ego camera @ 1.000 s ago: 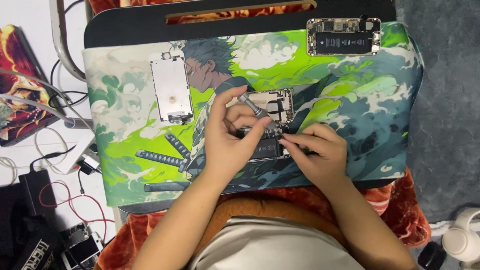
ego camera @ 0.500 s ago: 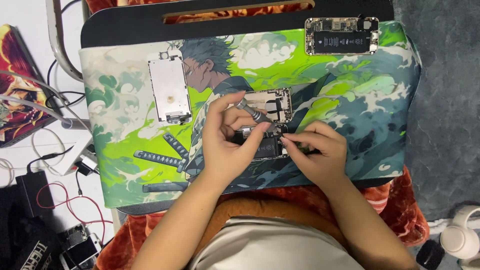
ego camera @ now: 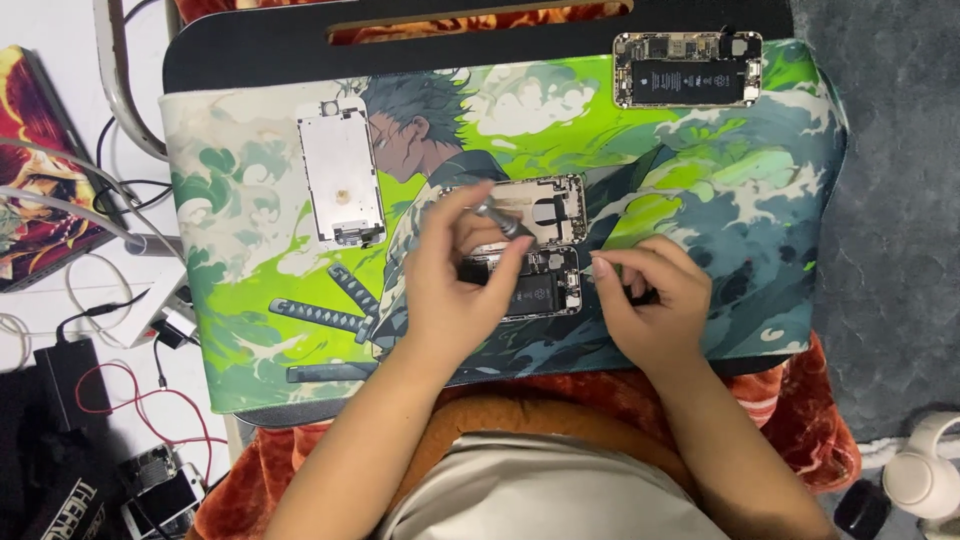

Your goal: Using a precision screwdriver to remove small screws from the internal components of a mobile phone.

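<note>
Head view | left hand [ego camera: 455, 285] fingers pinch screwdriver [ego camera: 503, 221] over opened phone [ego camera: 535, 285] | right hand [ego camera: 645, 300] fingers curled, grip unclear | screen panel [ego camera: 341, 185] apart

At frame centre, the left hand [ego camera: 455, 285] grips a small screwdriver [ego camera: 503, 222] over an opened phone [ego camera: 535, 285] on a green illustrated mat [ego camera: 700, 170]. The right hand [ego camera: 645, 305] rests just right of it, fingers curled. A white screen panel [ego camera: 341, 185] lies upper left, another open phone [ego camera: 687, 70] upper right.
</note>
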